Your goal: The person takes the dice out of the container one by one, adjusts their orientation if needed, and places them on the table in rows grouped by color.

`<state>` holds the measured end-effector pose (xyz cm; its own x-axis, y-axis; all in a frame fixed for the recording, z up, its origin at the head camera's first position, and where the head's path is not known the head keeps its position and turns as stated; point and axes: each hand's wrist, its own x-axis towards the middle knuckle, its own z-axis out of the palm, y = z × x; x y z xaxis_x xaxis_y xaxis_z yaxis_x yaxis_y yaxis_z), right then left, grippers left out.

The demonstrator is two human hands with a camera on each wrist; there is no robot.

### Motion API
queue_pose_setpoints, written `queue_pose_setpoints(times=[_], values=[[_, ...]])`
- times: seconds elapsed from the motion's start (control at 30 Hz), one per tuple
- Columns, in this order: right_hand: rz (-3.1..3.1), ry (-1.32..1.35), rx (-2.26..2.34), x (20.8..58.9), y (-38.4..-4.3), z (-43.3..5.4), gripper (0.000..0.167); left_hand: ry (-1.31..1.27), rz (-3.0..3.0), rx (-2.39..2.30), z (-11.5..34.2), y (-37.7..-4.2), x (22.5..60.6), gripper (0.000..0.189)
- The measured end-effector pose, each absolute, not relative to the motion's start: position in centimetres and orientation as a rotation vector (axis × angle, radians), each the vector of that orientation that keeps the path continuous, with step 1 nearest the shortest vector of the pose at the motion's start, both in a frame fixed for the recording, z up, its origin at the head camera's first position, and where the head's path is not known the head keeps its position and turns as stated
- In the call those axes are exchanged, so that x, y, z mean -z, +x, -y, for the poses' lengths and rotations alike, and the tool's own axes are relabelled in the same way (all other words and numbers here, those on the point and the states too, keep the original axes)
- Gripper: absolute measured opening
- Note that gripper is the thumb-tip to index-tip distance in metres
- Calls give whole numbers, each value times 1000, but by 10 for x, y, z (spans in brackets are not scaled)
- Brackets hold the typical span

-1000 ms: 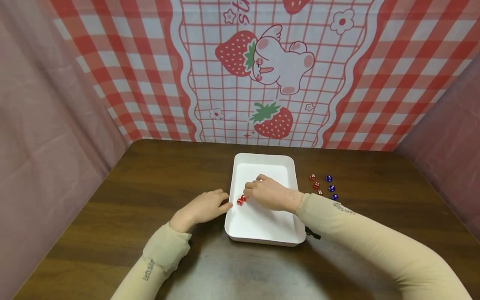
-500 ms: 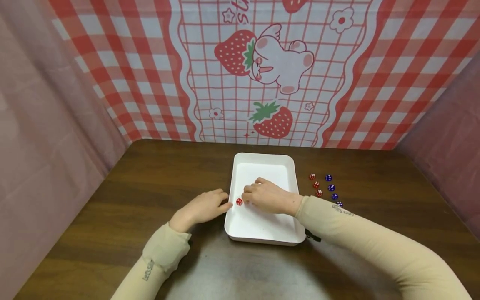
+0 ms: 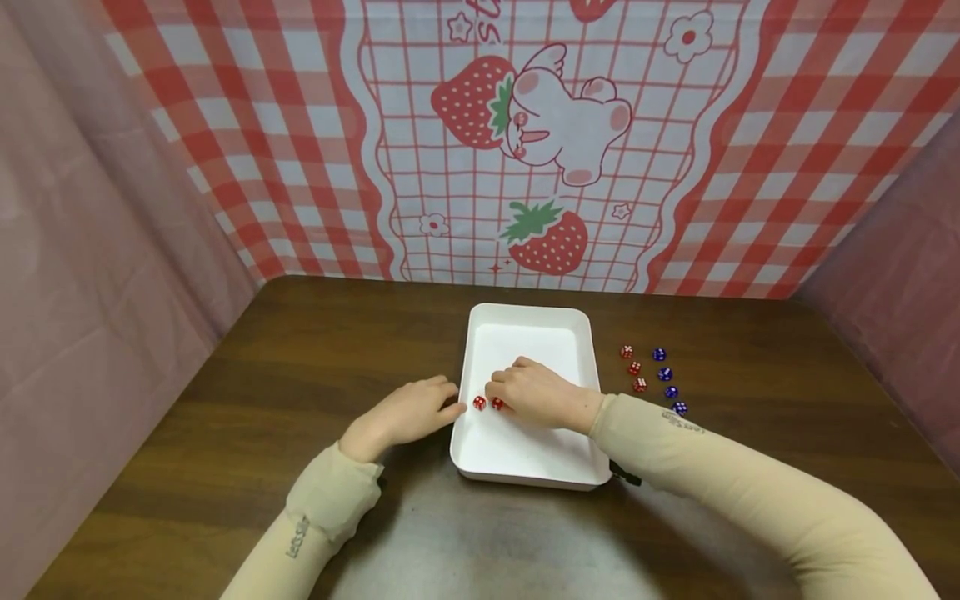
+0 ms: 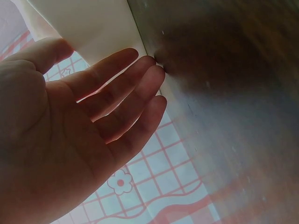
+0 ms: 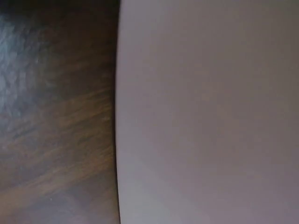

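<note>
In the head view my left hand (image 3: 408, 410) lies at the left side of a white tray (image 3: 530, 477), its fingers loosely extended and touching the rim. The left wrist view shows that palm (image 4: 70, 121) with nothing in it. Inside the tray, my right hand (image 3: 536, 392) reaches down with curled fingers. A red die (image 3: 497, 403) shows at its thumb and fingertips, which pinch it; the tips are partly hidden. Another red die (image 3: 480, 402) lies just left of it, near the tray's left wall. The right wrist view shows only the tray's outer wall (image 5: 205, 116) and the table.
Right of the tray, 3 red dice (image 3: 634, 367) stand in a slanting row on the wooden table (image 3: 360, 333). Beside them runs a row of several blue dice (image 3: 665, 374), the nearest close to my right sleeve (image 3: 675, 442). A checked strawberry cloth (image 3: 300, 150) hangs behind.
My right hand has shifted slightly down and left in the tray. The die beside the leftmost one was hidden by the hand, and now shows farther right. My left hand has stayed put.
</note>
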<state>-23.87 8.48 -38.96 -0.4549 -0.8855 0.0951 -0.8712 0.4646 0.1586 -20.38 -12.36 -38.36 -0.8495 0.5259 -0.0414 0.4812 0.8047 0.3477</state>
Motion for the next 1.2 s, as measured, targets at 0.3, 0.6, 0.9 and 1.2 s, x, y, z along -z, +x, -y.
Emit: queue_pose_setpoints(times=[0.3,0.6,0.9,1.2], values=[[2593,1542,125,386,-237,-94,5,781,-2847,-502,122,-203,384,24],[2562,1492,41,378,-234,-117,14,783,-2840,-516,121,-203,384,21],[2573,1405,-43,363,-231,-144,18,814,-2850,-535,123,-200,383,21],[2577,1277,-154,355,-227,-175,24,759,-2833,-519,123,-202,384,21]])
